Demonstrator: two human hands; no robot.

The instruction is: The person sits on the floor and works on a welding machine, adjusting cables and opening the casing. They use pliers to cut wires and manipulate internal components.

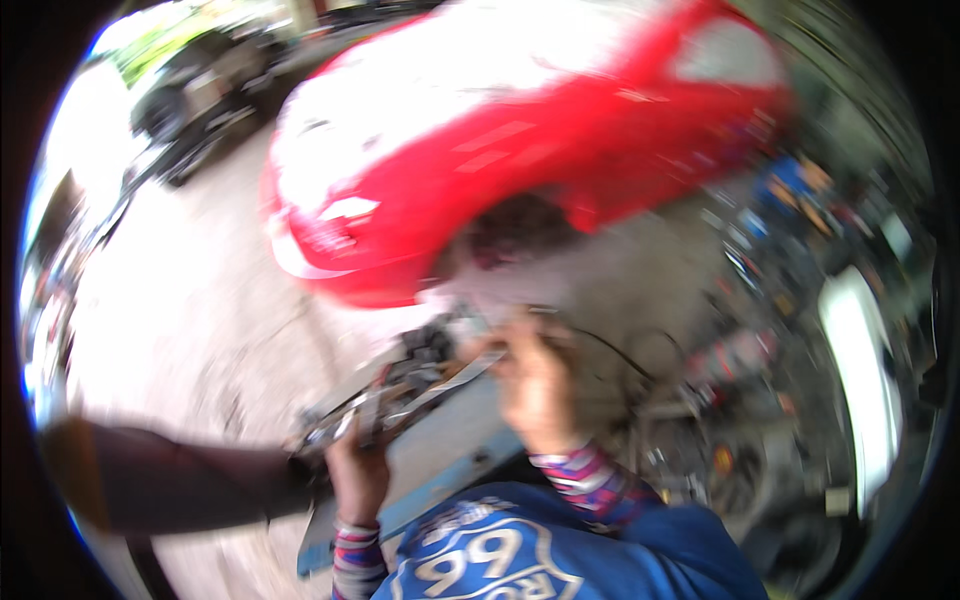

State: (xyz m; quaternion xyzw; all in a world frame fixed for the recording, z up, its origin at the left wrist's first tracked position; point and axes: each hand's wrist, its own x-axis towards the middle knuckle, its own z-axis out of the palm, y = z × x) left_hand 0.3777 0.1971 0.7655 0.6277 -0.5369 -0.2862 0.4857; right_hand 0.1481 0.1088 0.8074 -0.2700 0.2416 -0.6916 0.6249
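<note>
Motion blurs the whole picture. My right hand [540,385] is closed above the far side of a grey bench top [440,465] with blue edges. From its fingers a thin, shiny metal strip [465,375] slants down to the left. At the bench's left part, my left hand [360,475] has its fingers closed on a short grey metal piece [371,415]. Whether that piece joins the strip, I cannot tell. Several dark and metal parts [425,345] lie along the bench's far edge, too smeared to name.
A red car body [420,210] with whitish upper panels stands ahead. A long, dark brown rounded thing [190,485] reaches the bench from the left. At right are a curved white panel [865,390], a red cylinder [735,355] and floor clutter. A dark vehicle frame [195,115] stands far left.
</note>
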